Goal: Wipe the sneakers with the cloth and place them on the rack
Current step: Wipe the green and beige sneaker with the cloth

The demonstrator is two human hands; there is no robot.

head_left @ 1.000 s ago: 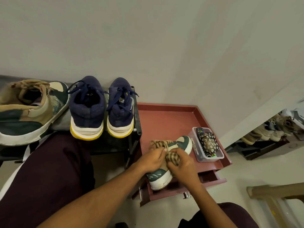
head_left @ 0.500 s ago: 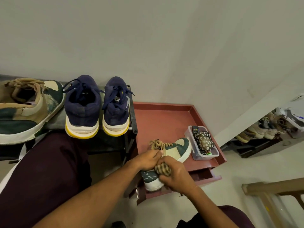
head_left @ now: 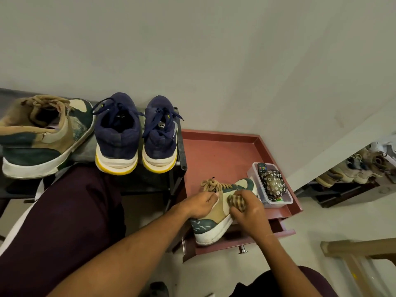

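A tan, cream and green sneaker point(head_left: 214, 224) lies on the red side table point(head_left: 216, 155), heel toward me. My left hand point(head_left: 199, 203) grips its collar beside the laces. My right hand point(head_left: 248, 209) presses a checked cloth point(head_left: 235, 201) against the sneaker's right side. On the black rack point(head_left: 181, 146) at the left stand its matching sneaker point(head_left: 40, 133) and a pair of navy sneakers point(head_left: 137, 133) with yellow-edged soles.
A clear plastic box point(head_left: 270, 185) with a remote and a flowered pouch sits at the table's right edge. The table drawer point(head_left: 278, 230) is pulled out. A second rack with several shoes point(head_left: 353, 168) stands at far right. My legs fill the lower left.
My right hand has slid the cloth from the sneaker's heel side up toward the laces. The left hand keeps its hold on the collar.
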